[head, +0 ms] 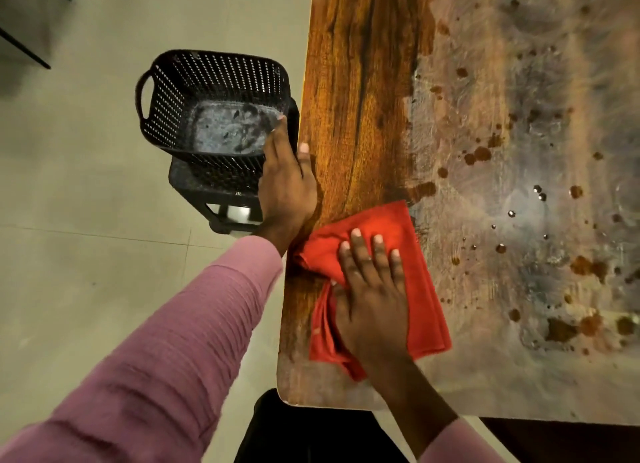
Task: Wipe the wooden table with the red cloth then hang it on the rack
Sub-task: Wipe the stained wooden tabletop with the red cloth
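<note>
The red cloth (pixel 412 254) lies bunched on the wooden counter (pixel 360 98) near its left edge; the right hand (pixel 372 289) presses flat on it, fingers spread, its grip apart and not clamped on the fabric; the left hand (pixel 287 182) grasps the rim of a black perforated basket (pixel 207 102) just beside the counter edge, its grip together on that rim; the basket stands on a dark stool (pixel 211 199); brown spots and a grey film cover the counter's right part.

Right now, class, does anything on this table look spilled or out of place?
Yes. Brown spots and droplets are scattered over the dusty grey right part of the wooden table, beyond the red cloth under the right hand; the left strip looks clean.
</note>
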Action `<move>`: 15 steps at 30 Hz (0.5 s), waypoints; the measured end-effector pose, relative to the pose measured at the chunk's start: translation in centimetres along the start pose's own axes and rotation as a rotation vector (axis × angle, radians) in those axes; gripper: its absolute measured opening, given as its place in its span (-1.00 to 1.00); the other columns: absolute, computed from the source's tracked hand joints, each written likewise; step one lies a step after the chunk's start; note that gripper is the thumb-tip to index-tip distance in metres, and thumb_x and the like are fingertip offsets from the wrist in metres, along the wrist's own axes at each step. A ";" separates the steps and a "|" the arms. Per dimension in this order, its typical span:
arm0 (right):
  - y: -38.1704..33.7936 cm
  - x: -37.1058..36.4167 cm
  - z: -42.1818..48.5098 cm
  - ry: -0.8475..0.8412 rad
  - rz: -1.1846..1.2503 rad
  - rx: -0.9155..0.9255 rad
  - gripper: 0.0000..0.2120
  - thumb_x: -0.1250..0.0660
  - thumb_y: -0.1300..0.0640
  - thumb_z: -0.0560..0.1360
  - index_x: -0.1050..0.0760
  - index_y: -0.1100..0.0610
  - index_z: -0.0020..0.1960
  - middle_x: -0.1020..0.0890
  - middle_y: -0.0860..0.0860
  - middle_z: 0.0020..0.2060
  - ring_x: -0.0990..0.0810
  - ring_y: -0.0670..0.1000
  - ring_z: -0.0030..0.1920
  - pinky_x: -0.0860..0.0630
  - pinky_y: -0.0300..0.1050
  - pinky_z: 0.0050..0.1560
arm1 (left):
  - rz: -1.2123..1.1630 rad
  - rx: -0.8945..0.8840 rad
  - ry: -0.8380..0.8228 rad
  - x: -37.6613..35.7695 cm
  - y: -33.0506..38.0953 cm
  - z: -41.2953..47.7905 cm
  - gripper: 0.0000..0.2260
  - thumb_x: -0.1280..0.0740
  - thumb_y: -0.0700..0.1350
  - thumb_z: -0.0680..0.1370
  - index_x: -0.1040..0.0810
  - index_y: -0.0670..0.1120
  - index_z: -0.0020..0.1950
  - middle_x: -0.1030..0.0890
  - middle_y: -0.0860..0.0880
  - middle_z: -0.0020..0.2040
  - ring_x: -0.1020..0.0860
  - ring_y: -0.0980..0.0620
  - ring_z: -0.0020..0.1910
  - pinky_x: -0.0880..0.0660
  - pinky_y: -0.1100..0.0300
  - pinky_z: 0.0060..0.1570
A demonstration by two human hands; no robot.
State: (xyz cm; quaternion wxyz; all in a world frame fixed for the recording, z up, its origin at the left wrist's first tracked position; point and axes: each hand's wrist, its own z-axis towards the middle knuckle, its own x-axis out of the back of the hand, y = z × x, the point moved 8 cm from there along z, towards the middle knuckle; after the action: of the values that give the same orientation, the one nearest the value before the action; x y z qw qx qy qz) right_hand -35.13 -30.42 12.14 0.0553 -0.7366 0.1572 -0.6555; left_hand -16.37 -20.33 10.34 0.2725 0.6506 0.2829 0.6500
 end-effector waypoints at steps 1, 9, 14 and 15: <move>-0.1 0.1 0.1 0.014 0.011 -0.042 -0.49 -0.07 -0.03 0.56 -0.32 0.07 0.49 -0.23 0.01 0.52 -0.08 0.11 0.55 -0.02 0.17 0.51 | 0.002 0.003 0.008 0.0 0.0 0.0 -0.49 0.00 0.07 0.65 -0.12 -0.10 0.56 -0.26 -0.14 0.51 -0.39 -0.17 0.39 -0.47 -0.18 0.21; -6.9 -2.9 -5.3 -0.138 -0.013 0.193 -0.46 -0.06 -0.09 0.58 -0.23 0.04 0.53 -0.16 -0.01 0.55 -0.03 0.13 0.56 0.01 0.18 0.50 | 0.077 -0.011 -0.001 0.0 0.1 -0.1 -0.50 0.00 0.08 0.64 -0.16 -0.08 0.55 -0.32 -0.14 0.47 -0.46 -0.18 0.32 -0.52 -0.20 0.09; -3.3 -1.8 -3.9 -0.081 -0.024 0.103 -0.48 -0.06 -0.06 0.58 -0.29 0.07 0.50 -0.20 0.00 0.53 -0.06 0.10 0.55 0.02 0.16 0.51 | 0.106 -0.026 0.014 0.3 0.2 -0.1 -0.50 0.01 0.09 0.66 -0.16 -0.10 0.55 -0.33 -0.15 0.47 -0.41 -0.17 0.37 -0.48 -0.18 0.16; -2.7 -1.5 -3.6 -0.053 -0.013 0.053 -0.48 -0.06 -0.05 0.58 -0.29 0.08 0.50 -0.22 0.01 0.53 -0.06 0.10 0.55 0.00 0.17 0.51 | 0.111 -0.031 0.020 0.4 0.1 -0.2 -0.50 0.02 0.10 0.66 -0.16 -0.11 0.54 -0.33 -0.16 0.47 -0.41 -0.17 0.37 -0.48 -0.18 0.17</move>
State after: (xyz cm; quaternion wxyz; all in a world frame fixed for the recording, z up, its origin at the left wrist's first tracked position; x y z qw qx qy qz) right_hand -38.40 -27.01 12.02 0.0747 -0.7532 0.1333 -0.6398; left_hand -16.56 -20.17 10.69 0.2431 0.6544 0.2391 0.6749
